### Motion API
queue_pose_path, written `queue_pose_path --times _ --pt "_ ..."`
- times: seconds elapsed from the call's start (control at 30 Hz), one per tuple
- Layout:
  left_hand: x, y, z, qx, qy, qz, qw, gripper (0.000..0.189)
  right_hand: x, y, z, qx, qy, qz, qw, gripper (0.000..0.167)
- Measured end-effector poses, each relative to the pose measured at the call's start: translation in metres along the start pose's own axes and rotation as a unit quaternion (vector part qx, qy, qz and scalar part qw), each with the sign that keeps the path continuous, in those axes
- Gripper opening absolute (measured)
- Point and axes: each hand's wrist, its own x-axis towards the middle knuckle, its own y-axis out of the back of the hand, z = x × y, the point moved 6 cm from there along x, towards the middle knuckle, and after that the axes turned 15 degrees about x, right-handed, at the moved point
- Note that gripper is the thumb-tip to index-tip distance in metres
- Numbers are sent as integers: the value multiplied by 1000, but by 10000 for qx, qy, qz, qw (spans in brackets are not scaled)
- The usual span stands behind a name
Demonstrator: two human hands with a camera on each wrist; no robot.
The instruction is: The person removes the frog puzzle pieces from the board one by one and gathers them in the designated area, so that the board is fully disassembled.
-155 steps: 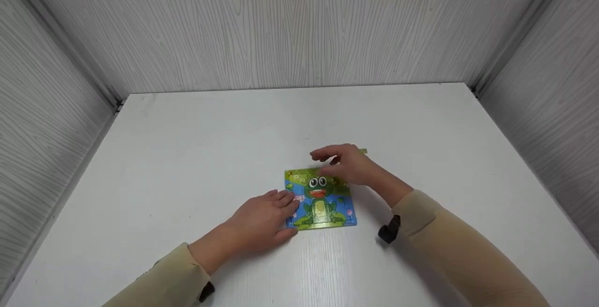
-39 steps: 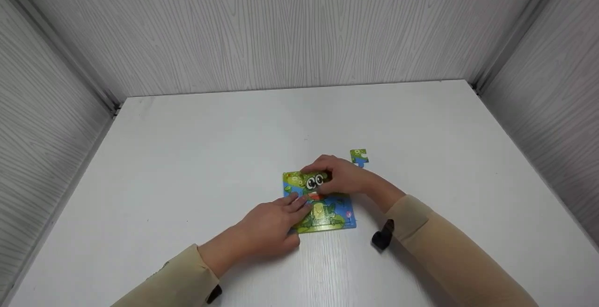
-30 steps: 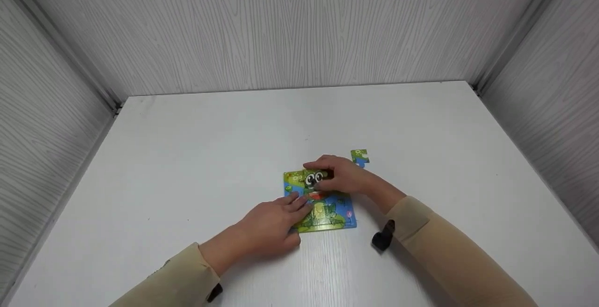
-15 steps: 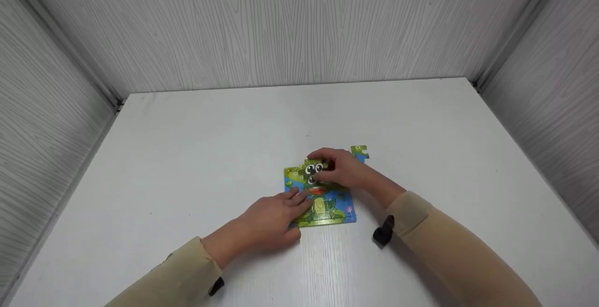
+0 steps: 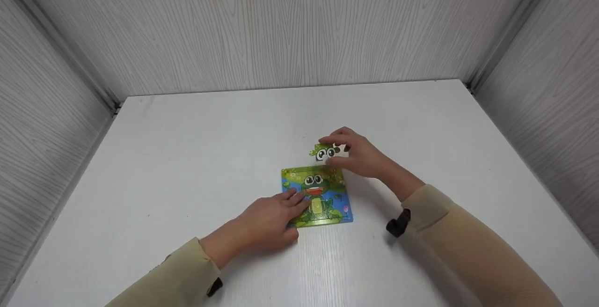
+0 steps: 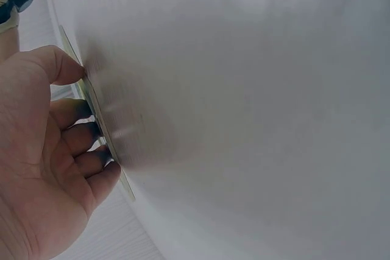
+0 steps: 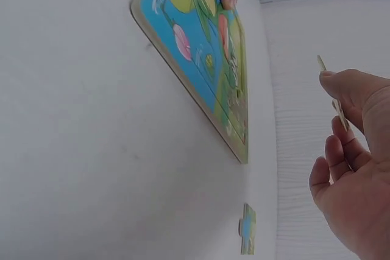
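A frog jigsaw board (image 5: 323,198) in blue and green lies on the white table. My left hand (image 5: 269,222) rests on its left side, fingers stretched over the picture and thumb by the near edge. Just beyond the far edge, my right hand (image 5: 358,155) pinches a puzzle piece (image 5: 322,153) with the frog's eyes between thumb and fingers. The right wrist view shows that piece edge-on, raised above the table. Eyes also show on the board itself. A second loose puzzle piece (image 7: 247,231) lies on the table, hidden behind my right hand in the head view.
White wood-grain panels (image 5: 299,31) stand behind the table (image 5: 210,134) and along both sides. A small black device (image 5: 398,222) hangs at the right sleeve cuff, and another (image 5: 215,287) at the left cuff.
My right hand has slid the eye piece off the board's top and lifted it away to the back. Compared with the oldest frame, my left hand reaches further onto the board.
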Motion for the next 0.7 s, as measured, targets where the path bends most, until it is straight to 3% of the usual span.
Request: queue_pose_path --times 0.37,0.7 --pt "-1 -1 0 -85 -39 72 9999 66 -17 50 1 -226 31 312 9993 48" --pt "1 -2 0 24 -70 105 9999 67 -31 82 19 -318 -131 428 9985 49"
